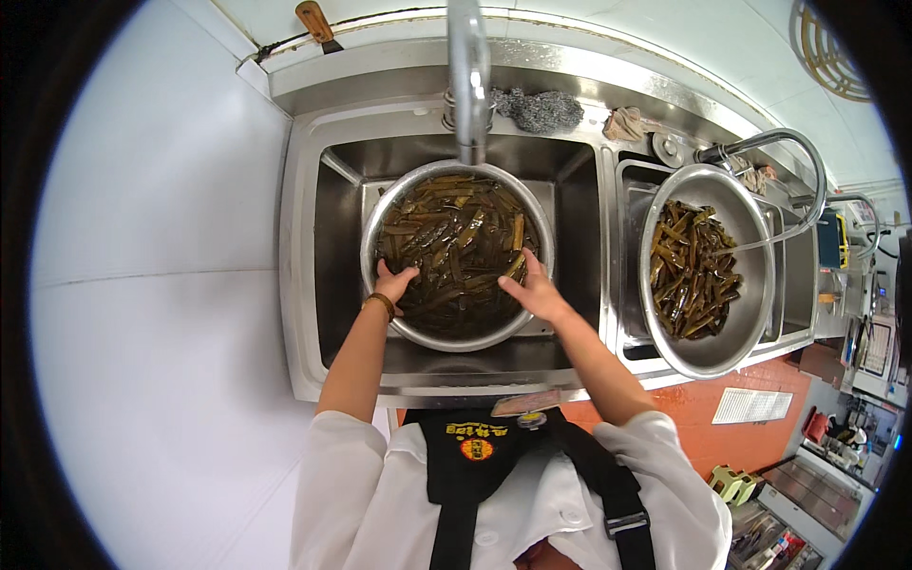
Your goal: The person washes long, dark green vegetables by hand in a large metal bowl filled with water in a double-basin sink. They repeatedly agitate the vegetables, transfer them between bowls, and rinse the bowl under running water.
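Note:
A round steel basin [369, 235] stands in the left sink, filled with water and dark green-brown, kelp-like strips [456, 246]. At the basin's near left side is my left hand [394, 285], its thumb and a finger apart, a brown bracelet on the wrist. My right hand [538, 291] reaches in over the near right side. Between its thumb and fingers lies a greenish strip. Water and strips hide some fingertips of both hands, so I cannot tell whether either grips anything.
Over the basin hangs a faucet [468, 85]. Steel-wool scourers [541, 112] and a cloth [625, 125] lie on the back ledge. To the right, a second steel basin [748, 278] of strips sits tilted under a running curved faucet [819, 167]. A wood-handled scraper [313, 21] is at upper left.

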Available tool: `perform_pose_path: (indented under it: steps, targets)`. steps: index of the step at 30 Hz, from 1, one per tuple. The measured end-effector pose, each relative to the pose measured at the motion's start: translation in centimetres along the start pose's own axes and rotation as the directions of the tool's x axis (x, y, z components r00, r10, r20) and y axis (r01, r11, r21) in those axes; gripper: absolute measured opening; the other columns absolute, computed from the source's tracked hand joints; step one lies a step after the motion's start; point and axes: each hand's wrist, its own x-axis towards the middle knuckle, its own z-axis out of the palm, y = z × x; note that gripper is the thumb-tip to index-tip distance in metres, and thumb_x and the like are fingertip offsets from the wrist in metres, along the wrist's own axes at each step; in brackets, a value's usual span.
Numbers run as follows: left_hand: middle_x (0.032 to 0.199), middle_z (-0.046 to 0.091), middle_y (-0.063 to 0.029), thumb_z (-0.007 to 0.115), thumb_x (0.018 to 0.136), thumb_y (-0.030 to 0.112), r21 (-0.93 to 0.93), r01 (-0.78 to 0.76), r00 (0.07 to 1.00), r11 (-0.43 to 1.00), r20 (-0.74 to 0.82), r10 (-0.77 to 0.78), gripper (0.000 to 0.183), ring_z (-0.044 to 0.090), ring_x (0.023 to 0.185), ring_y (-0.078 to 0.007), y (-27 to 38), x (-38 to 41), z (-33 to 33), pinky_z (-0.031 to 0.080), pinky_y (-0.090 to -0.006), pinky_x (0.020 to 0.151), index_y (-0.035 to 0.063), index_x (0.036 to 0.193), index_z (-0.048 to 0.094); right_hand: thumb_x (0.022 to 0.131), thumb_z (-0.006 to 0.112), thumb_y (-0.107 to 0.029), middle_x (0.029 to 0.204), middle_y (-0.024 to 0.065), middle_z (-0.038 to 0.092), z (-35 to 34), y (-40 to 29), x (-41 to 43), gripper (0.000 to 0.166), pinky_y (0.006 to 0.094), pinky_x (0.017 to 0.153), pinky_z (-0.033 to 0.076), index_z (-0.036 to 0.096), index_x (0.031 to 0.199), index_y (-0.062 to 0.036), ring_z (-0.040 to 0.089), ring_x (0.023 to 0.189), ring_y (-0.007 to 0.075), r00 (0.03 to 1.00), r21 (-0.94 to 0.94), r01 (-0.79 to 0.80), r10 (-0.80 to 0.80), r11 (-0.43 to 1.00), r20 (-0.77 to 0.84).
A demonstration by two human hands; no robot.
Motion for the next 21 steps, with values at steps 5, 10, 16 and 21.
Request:
perform_pose_path:
  steps: [5,10,16,21]
  targets:
    - [0.144,-0.001,-0.0146,0.076,0.062,0.040,-0.272,0.131,0.957,0.953,0.286,-0.049,0.120,0.011,0.130,-0.0357,-1.6,2.4,2.2,0.038,-0.0575,0.089,0.0187,0.137,-0.015,0.062,0.075,-0.046,0.142,0.0178,-0.005,8.2,-1.4,3.7,0.118,0.0570,0.097,0.026,-0.012,0.137,-0.0170,0.017,0.129,0.0364,0.870,0.393,-0.493,0.454,0.776,0.194]
    - [0.116,0.049,-0.0131,0.072,0.070,0.033,-0.408,-0.159,0.918,0.899,0.274,0.286,0.072,0.050,0.103,-0.0254,-4.9,9.1,5.8,0.044,-0.0406,0.079,0.0063,0.125,0.035,0.071,0.070,-0.011,0.115,0.0136,0.051,12.2,-0.6,6.0,0.065,0.0328,0.086,0.042,0.035,0.126,-0.0034,0.050,0.102,0.0218,0.986,0.811,-0.164,0.124,0.562,0.113]
    - [0.078,0.063,-0.0127,0.055,0.079,0.042,0.171,-0.590,0.805,0.789,0.046,0.592,0.041,0.059,0.075,-0.0296,-0.3,4.1,3.5,0.045,-0.0363,0.068,0.0027,0.090,0.061,0.078,0.065,-0.020,0.085,0.0129,0.062,8.6,-2.2,6.4,0.026,0.0310,0.072,0.044,0.057,0.092,0.0003,0.056,0.076,0.0217,0.935,0.277,0.225,-0.127,0.934,-0.331]
    - [0.130,0.025,-0.0258,0.055,0.067,0.066,0.659,-0.417,0.858,0.626,0.058,0.510,0.076,0.029,0.117,-0.0411,3.6,2.4,0.0,0.032,-0.0508,0.092,0.0091,0.117,0.048,0.072,0.067,-0.039,0.110,0.0163,0.051,4.0,-3.7,7.0,0.039,0.0411,0.087,0.038,0.062,0.092,-0.0053,0.044,0.105,0.0335,0.884,-0.326,0.218,-0.327,0.920,-0.334]
